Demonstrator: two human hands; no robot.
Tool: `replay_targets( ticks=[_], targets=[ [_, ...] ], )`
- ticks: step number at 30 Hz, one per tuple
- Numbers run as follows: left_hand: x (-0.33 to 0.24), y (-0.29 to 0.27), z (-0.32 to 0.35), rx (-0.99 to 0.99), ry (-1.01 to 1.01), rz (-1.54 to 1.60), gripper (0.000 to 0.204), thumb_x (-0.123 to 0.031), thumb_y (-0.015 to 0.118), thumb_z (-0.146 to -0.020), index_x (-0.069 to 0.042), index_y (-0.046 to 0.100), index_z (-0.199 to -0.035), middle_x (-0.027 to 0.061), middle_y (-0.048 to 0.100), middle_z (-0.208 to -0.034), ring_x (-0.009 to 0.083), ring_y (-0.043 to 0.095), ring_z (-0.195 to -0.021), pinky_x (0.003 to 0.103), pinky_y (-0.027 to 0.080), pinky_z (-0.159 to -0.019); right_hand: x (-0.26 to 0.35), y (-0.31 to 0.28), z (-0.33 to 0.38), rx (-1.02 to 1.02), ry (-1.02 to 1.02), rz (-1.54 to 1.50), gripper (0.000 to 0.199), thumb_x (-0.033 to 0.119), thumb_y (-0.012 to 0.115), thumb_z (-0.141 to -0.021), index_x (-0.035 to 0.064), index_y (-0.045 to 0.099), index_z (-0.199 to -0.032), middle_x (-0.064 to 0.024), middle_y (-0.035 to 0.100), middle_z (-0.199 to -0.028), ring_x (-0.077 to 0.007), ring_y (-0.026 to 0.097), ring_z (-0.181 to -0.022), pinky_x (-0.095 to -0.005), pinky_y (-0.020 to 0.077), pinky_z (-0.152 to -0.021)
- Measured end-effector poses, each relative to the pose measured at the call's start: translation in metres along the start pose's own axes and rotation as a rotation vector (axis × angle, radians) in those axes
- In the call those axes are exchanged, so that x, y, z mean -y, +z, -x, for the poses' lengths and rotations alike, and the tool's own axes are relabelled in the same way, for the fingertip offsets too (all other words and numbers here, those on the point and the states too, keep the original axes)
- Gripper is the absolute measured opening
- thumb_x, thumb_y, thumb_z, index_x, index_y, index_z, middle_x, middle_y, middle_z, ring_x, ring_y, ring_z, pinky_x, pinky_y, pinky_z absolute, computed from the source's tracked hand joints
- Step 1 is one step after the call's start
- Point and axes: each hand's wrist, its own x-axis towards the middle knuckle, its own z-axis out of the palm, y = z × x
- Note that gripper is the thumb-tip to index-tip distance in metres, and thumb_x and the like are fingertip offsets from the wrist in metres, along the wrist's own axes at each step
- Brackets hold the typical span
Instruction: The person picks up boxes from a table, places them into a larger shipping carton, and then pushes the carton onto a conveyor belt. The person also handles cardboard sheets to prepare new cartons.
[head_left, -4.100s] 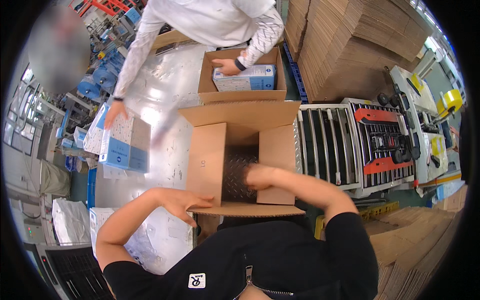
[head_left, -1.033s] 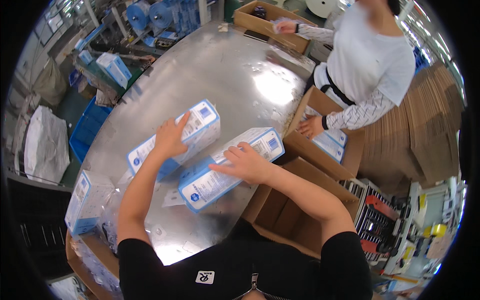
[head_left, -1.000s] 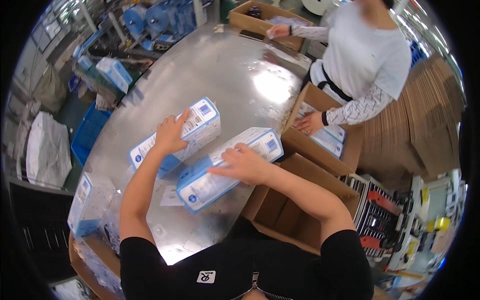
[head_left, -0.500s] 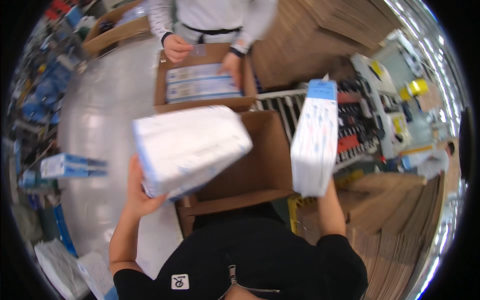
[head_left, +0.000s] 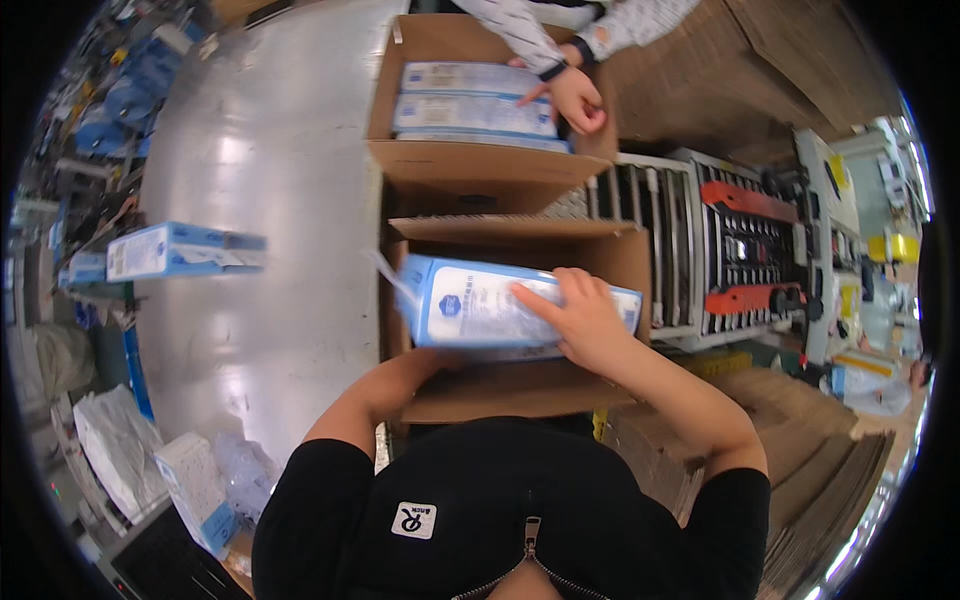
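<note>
In front of me, a blue-and-white plastic-wrapped pack [head_left: 490, 305] lies crosswise in the mouth of an open cardboard box [head_left: 500, 395]. My right hand [head_left: 592, 325] grips its right part from above, one finger stretched across the printed face. My left hand [head_left: 425, 362] reaches into the box at the left, under the pack's near side; its fingers are hidden. Part of another white pack shows beneath the first. A clear flap of wrap sticks out at the left end.
Beyond stands a second box [head_left: 480, 165] holding similar packs, with a co-worker's hands [head_left: 575, 100] over it. A metal table [head_left: 270, 330] bears another pack [head_left: 185, 250] at left. To the right are a roller conveyor [head_left: 655, 240] and stacked flat cardboard [head_left: 800, 420].
Both hands have come together from the sides, bringing packs down to the near box. The view has shifted, and the co-worker's hands have crossed over the far box's right side.
</note>
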Motion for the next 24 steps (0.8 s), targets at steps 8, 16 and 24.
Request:
replay_targets(
  ticks=[8,16,24],
  targets=[
    [0.034,-0.195,0.235,-0.902,-0.769,-0.218,0.041,-0.029,0.058,-0.078,-0.012,0.057,-0.115,0.0171,0.055,-0.114,0.0364,0.050,-0.109,0.055,0.036,-0.092,-0.044,0.242,-0.069,0.674,0.331,-0.033,0.081,0.014,0.061,-0.077,0.0237,0.018,-0.145,-0.0184,0.029,-0.143,-0.0390,0.027,-0.132,-0.0572,0.0273,-0.103],
    [0.270,-0.140,0.414,-1.261,-1.233,0.071,0.058,-0.050,0.050,-0.085,-0.006,0.053,-0.124,0.0199,0.032,-0.142,0.0408,0.020,-0.134,0.056,0.010,-0.109,0.037,0.109,-0.126,0.196,-0.022,-0.550,0.049,0.013,0.066,-0.075,0.0068,0.053,-0.121,-0.0183,0.053,-0.120,-0.0336,0.051,-0.113,-0.0397,0.0420,-0.094],
    [0.072,-0.147,0.386,-1.225,-0.428,0.255,0.043,-0.044,0.057,-0.081,-0.009,0.063,-0.105,0.0132,0.045,-0.131,0.0396,0.034,-0.127,0.049,0.039,-0.097,0.145,-0.023,-0.221,-0.092,-0.524,0.131,0.079,0.007,0.075,-0.057,0.0159,0.047,-0.130,-0.0140,0.039,-0.136,-0.0321,0.039,-0.124,-0.0500,0.0268,-0.105]
  ],
)
